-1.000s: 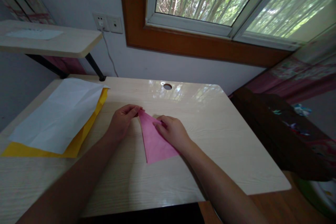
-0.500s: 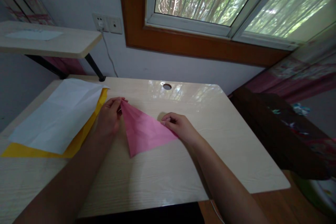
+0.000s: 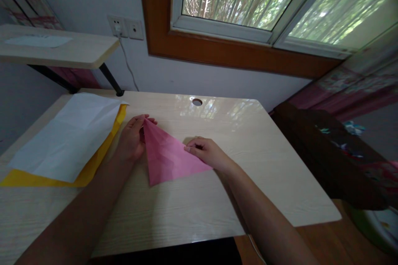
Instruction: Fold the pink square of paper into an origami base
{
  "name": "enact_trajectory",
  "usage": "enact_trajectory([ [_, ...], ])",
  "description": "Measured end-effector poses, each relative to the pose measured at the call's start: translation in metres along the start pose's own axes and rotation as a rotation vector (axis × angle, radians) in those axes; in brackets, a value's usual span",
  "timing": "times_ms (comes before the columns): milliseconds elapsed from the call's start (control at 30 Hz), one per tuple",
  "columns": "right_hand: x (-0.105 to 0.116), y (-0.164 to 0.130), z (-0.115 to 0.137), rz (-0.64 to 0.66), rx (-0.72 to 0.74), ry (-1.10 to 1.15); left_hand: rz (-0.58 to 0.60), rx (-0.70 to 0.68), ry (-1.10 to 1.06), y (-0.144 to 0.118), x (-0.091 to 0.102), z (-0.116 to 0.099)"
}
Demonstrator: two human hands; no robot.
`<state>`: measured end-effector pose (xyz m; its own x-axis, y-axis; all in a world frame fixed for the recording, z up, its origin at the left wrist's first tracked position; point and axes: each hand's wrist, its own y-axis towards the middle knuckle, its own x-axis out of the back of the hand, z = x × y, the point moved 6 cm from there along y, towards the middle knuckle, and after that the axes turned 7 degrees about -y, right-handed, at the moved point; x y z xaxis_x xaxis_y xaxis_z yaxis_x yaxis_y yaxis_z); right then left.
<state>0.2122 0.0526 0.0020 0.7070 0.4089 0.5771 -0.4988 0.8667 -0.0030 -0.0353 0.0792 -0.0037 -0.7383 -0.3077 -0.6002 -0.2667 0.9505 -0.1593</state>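
Where the pink paper triangle (image 3: 166, 157) lies flat mid-desk (image 3: 217, 198), your left hand (image 3: 132, 138) pinches its 11 o'clock tip between curled fingers, and your right hand (image 3: 207, 153) presses its 3 o'clock corner with closed fingertips. At 9 o'clock, a white sheet (image 3: 66, 136) covers a yellow sheet (image 3: 93, 165).

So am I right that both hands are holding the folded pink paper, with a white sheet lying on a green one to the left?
Not quite: the head view shows the white sheet lying on a yellow sheet, not green. Both the left hand and right hand do hold the pink paper.
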Motion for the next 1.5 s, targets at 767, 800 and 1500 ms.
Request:
enact_trajectory([
  [767,0.018,-0.004,-0.013,0.047,-0.158,0.174,-0.141,0.003,0.042,0.014,0.013,-0.026],
  [800,0.020,-0.004,-0.014,0.039,-0.154,0.169,-0.152,-0.001,0.046,0.015,0.015,-0.027],
  [1500,0.033,-0.006,-0.021,-0.087,-0.184,0.292,-0.175,-0.023,0.011,0.019,0.021,-0.031],
])
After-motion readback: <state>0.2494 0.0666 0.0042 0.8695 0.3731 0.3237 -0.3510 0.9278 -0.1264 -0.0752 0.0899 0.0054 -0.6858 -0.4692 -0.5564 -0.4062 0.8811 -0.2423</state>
